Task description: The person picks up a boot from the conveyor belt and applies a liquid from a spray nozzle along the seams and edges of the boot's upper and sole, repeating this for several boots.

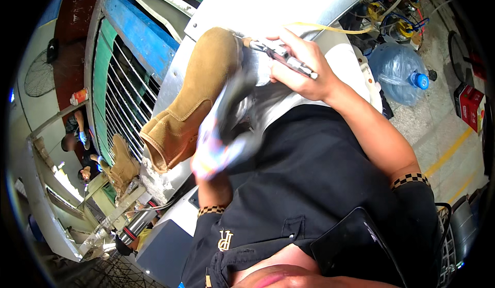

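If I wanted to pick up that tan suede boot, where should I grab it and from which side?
Probably by the ankle opening of the tan boot, which faces down-left toward the wearer and is open, with a pull tab. Come from the lower left, since the left hand and the right hand with its metal tool crowd the sole side.

A clear water jug (398, 73) with a blue cap lies on the concrete floor (438, 128) beside a red box (468, 106); a second tan boot (121, 165) stands far left.

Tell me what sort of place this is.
Most likely a shoe factory floor. The left hand, blurred, steadies a tan suede boot against a grey machine housing while the right hand holds a metal hand tool. A second tan boot waits further off, near other workers.
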Available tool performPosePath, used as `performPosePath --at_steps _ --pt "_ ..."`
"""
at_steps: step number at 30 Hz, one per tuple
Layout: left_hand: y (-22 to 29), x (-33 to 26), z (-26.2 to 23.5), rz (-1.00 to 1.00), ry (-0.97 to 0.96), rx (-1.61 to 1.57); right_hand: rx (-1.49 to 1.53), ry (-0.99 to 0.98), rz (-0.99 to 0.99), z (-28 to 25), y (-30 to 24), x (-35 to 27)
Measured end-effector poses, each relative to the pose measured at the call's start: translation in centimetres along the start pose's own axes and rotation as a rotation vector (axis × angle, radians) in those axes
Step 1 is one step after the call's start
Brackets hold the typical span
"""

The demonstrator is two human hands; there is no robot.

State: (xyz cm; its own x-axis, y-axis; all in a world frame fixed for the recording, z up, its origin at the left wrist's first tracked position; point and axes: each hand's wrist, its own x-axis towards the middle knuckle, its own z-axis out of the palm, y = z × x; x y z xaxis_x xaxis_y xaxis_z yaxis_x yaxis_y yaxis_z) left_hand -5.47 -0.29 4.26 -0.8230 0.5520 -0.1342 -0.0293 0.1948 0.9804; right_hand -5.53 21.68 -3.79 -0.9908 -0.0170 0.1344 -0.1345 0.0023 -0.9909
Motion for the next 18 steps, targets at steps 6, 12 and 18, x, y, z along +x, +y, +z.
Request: performPosePath --at_steps 6,12,18 --pt "8.0 -5.7 -6.9 0.392 0.466 1.113 0.268 -0.024 0.14 0.8 0.0 2.6" --pt "3.7 -5.0 -9.3 -0.03 0.566 0.475 0.18 -0.129 0.011 -1.4 2.0 6.0" --pt "4.3 1.6 -8.8 0.092 0.516 0.236 0.062 0.307 -0.126 -9.4 4.5 9.3"
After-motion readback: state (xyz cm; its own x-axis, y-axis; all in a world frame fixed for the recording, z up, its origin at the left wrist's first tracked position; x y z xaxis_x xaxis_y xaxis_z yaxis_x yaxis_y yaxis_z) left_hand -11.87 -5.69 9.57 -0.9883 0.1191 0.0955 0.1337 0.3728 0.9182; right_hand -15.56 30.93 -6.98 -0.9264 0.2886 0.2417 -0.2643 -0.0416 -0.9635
